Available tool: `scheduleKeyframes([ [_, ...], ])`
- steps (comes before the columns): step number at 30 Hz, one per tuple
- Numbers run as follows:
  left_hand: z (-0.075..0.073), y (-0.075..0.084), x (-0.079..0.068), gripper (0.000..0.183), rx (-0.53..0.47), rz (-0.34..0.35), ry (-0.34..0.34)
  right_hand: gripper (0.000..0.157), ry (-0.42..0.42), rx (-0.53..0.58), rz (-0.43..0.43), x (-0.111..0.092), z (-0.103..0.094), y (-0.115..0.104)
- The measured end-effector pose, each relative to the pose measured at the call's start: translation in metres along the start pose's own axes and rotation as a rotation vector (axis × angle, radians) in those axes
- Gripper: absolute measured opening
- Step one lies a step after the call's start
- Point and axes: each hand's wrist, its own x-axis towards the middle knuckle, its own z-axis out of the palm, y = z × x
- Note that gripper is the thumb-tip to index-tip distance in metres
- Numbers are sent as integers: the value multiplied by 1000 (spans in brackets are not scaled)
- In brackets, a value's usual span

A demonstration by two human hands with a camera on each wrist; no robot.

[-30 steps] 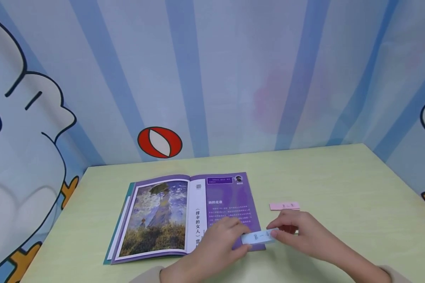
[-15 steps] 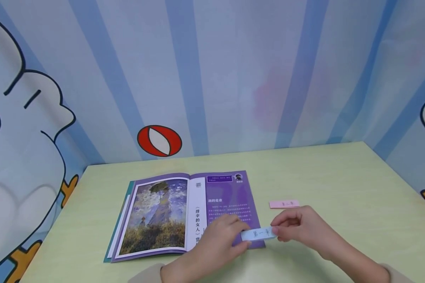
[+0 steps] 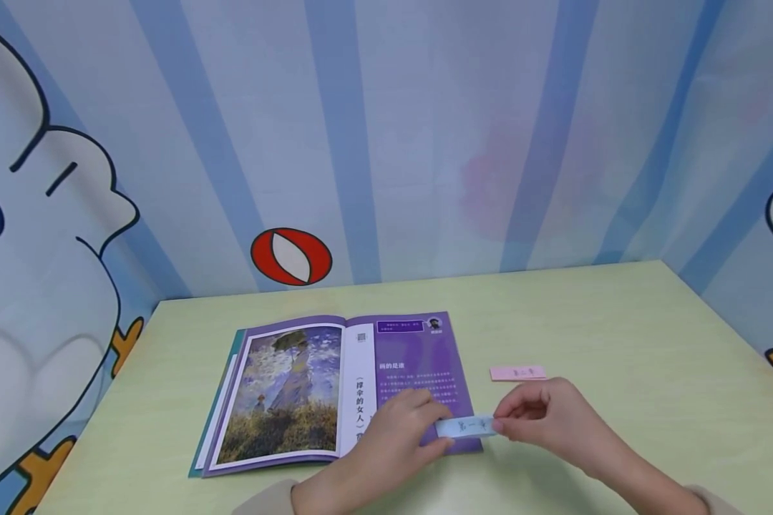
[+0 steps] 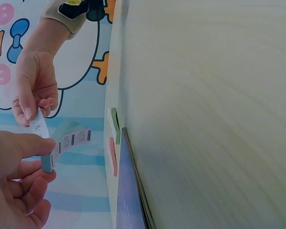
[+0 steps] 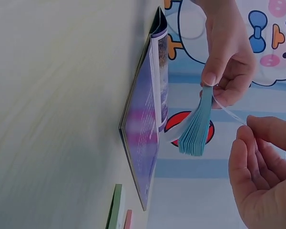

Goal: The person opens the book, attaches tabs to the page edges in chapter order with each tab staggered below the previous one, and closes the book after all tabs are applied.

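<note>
Over the lower right of an open book (image 3: 419, 350), my left hand (image 3: 399, 433) pinches one end of a light blue sticky-note pad (image 5: 199, 131) between thumb and fingers. The right wrist view shows the pad's blue leaves fanned out at their loose end. Its top sheet (image 3: 469, 427) carries handwriting and bends away from the rest. Thumb and index finger of my right hand (image 3: 554, 422) pinch the free end of that sheet, which is still joined to the pad near my left thumb.
A pink sticky-note pad (image 3: 518, 373) with handwriting lies right of the book. Beside it is a green pad (image 4: 115, 125), hidden behind my right hand in the head view. The table (image 3: 618, 322) meets a cartoon-printed cloth backdrop (image 3: 419, 143) at the back.
My right fingers have changed their hold slightly, and the written sheet has tipped so its writing shows more plainly than a second ago. My left hand stays nearly still.
</note>
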Motion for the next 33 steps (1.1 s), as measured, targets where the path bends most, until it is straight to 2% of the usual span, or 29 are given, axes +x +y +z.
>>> scheduleKeyframes([
  [4,0,0,-1,18,-30,3,3,15,-5,-61,-64,-4,2,-4],
  [16,2,0,-1,18,-38,37,45,2,-24,-131,-218,-12,2,-10],
  [23,3,0,0,18,-31,43,54,7,-42,-157,-337,-12,0,-8],
  [33,3,2,1,18,-36,48,51,6,-74,-164,-441,-13,-4,-8],
])
